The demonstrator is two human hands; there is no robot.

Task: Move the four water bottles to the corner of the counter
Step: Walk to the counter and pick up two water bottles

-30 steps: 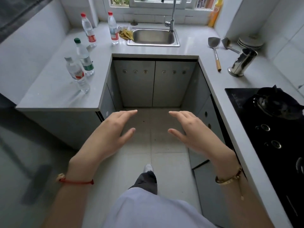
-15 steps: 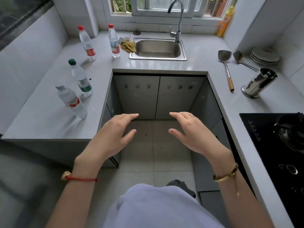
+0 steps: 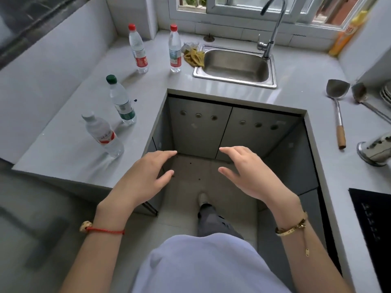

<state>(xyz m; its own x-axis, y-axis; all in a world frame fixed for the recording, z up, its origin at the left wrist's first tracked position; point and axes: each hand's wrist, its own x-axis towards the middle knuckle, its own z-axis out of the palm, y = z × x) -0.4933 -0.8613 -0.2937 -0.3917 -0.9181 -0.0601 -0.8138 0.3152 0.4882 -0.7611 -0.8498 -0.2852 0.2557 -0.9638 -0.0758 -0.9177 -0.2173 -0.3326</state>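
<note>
counter grey, u-shaped – sink under window.

A pale grey U-shaped counter carries four water bottles on its left arm: a white-capped bottle, a green-capped bottle, and two red-capped bottles near the sink. Yellow gloves lie just beside the sink. On the right arm lie a spatula, a ladle, a tilted steel holder and a black stove.

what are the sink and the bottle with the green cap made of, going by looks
The sink looks like stainless steel with a brushed, slightly dull finish: grey metallic sheen and soft reflections in the basin. The green-capped bottle looks like thin clear plastic: the counter shows through it, with a printed label band around the lower body.
</note>
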